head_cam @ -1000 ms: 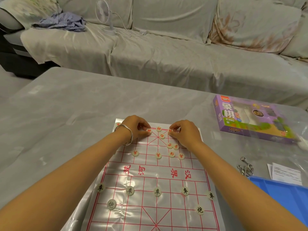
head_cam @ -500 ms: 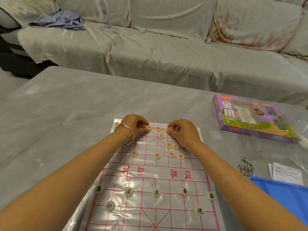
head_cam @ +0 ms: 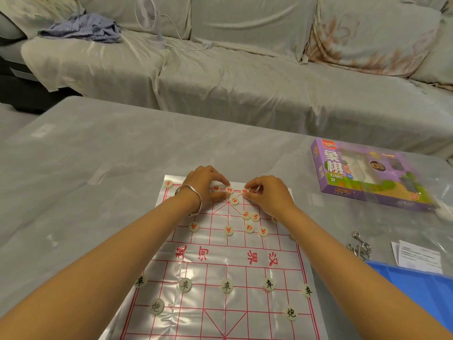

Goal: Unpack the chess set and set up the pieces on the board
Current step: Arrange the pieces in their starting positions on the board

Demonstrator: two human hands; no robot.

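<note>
We are about halfway with our chess board (head_cam: 215, 268) on the table (head_cam: 73, 168).
Near us sit seven black pieces (head_cam: 227, 285), five in a row and two closer; we see no more. Farther on lie at least nine red pieces (head_cam: 229, 230), some bunched up and not sorted. At the far edge our left hand (head_cam: 204, 184) and right hand (head_cam: 268, 193) each pinch a red piece (head_cam: 245, 191). One purple box (head_cam: 362, 182) lies beyond.
</note>
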